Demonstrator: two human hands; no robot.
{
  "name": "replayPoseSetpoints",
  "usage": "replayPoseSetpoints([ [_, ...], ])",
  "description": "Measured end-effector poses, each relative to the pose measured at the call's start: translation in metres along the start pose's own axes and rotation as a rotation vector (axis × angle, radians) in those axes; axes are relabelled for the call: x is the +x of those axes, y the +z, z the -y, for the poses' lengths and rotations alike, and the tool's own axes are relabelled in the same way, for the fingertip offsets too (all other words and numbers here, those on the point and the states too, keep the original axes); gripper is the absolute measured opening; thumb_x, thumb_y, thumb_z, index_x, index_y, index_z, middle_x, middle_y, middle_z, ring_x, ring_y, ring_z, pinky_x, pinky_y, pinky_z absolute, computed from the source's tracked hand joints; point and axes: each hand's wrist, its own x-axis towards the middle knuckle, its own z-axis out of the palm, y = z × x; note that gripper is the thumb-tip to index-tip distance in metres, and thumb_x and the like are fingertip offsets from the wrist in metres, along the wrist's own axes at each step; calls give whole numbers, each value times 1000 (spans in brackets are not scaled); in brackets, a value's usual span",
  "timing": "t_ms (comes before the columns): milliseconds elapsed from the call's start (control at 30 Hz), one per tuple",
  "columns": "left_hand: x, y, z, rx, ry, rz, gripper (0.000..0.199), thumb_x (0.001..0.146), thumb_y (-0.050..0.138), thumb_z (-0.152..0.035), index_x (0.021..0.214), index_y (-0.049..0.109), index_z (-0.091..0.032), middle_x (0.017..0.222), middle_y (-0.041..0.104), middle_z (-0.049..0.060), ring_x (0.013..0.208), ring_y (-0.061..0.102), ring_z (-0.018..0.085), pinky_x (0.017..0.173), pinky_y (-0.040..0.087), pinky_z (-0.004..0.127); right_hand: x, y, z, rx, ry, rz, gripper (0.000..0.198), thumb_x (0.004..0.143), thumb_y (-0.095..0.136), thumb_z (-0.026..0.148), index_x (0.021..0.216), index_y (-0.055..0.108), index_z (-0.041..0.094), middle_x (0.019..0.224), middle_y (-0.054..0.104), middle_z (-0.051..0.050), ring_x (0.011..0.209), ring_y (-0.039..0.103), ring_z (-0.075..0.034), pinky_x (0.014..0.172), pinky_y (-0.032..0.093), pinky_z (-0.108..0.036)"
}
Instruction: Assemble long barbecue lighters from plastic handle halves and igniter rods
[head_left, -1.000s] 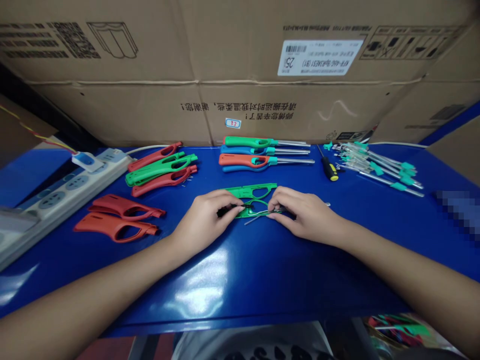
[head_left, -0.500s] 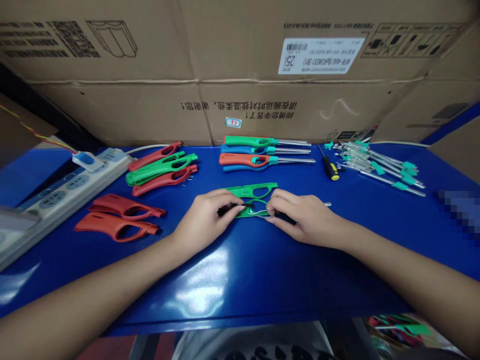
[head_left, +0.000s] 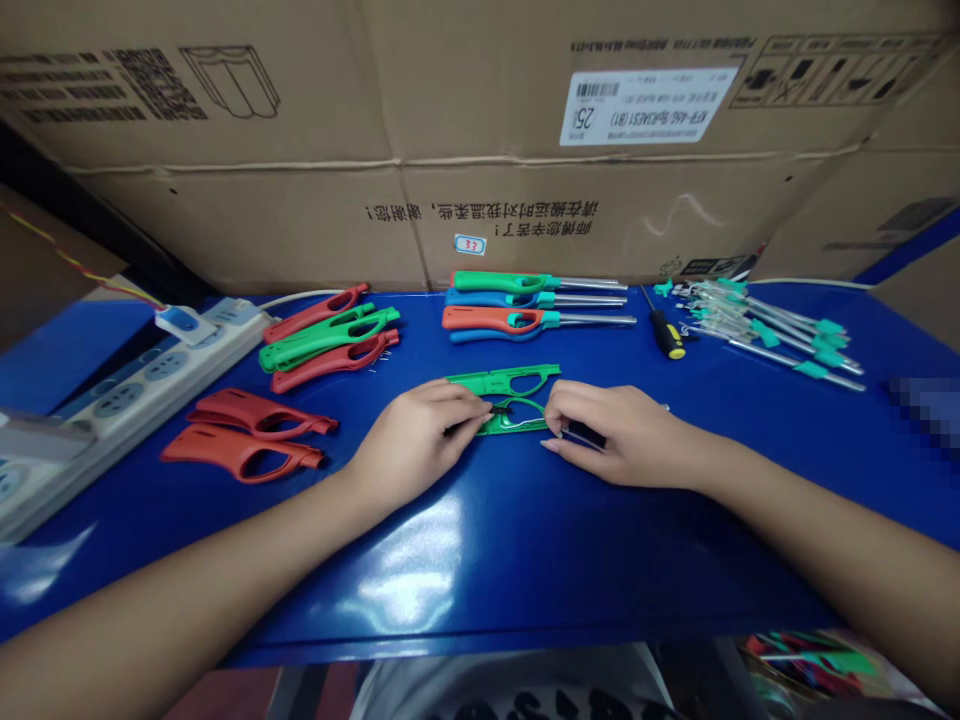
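Observation:
My left hand pinches a small black part at the near green lighter shell half, which lies with its inside up. A pale wire curves through that half toward my right hand. My right hand is curled over the shell's right end, with a narrow gap between thumb and index finger. What its fingers hold is hidden; a shiny metal tip shows behind the knuckles. Just beyond lies the other green shell half, touched by neither hand.
Red shells and green shells lie at left, beside a power strip. Assembled lighters sit at the back. A screwdriver and a pile of metal tubes are at right. A cardboard box stands behind the blue table.
My right thumb and index finger have drawn slightly right, off the wire, and parted a little. My left hand keeps its pinch on the black part. The view has shifted slightly.

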Motion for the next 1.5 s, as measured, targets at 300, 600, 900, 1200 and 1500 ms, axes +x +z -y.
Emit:
replayPoseSetpoints([
  [300, 1, -9, -12, 519, 180, 191, 25, 101, 50, -19, 107, 74, -14, 100, 77, 9, 86, 66, 23, 71, 52, 34, 0, 1, 0, -27, -11, -4, 8, 96, 56, 28, 93, 52, 22, 92, 60, 0, 74, 52, -13, 61, 33, -27],
  [600, 2, -16, -22, 391, 60, 289, 28, 101, 50, -21, 116, 72, -11, 101, 71, 12, 93, 62, 27, 80, 52, 41, -1, 2, -1, -42, -5, 5, 8, 97, 54, 29, 93, 51, 22, 93, 59, 0, 73, 51, -13, 62, 32, -26],
  [900, -5, -14, -32, 519, -27, 366, 37, 99, 53, -21, 134, 63, -12, 108, 67, 15, 95, 60, 32, 78, 53, 46, 1, 2, 1, -50, -3, -3, 9, 96, 54, 28, 91, 51, 22, 89, 59, 0, 70, 51, -13, 61, 33, -26],
  [1200, -8, -10, -20, 64, -126, 285, 38, 97, 61, -22, 134, 60, -12, 108, 63, 10, 102, 58, 25, 93, 52, 43, -4, 1, 4, 75, -85, -124, 32, 100, 50, 43, 86, 65, 18, 97, 61, -5, 72, 58, -11, 67, 42, -26],
  [1500, -11, -1, -26, -85, -112, 225, 32, 96, 62, -21, 127, 63, -13, 104, 62, 8, 100, 58, 23, 92, 52, 39, -1, 16, 1, -19, -7, -266, 14, 94, 61, 29, 103, 68, 20, 102, 66, -4, 80, 64, -13, 69, 48, -25],
])
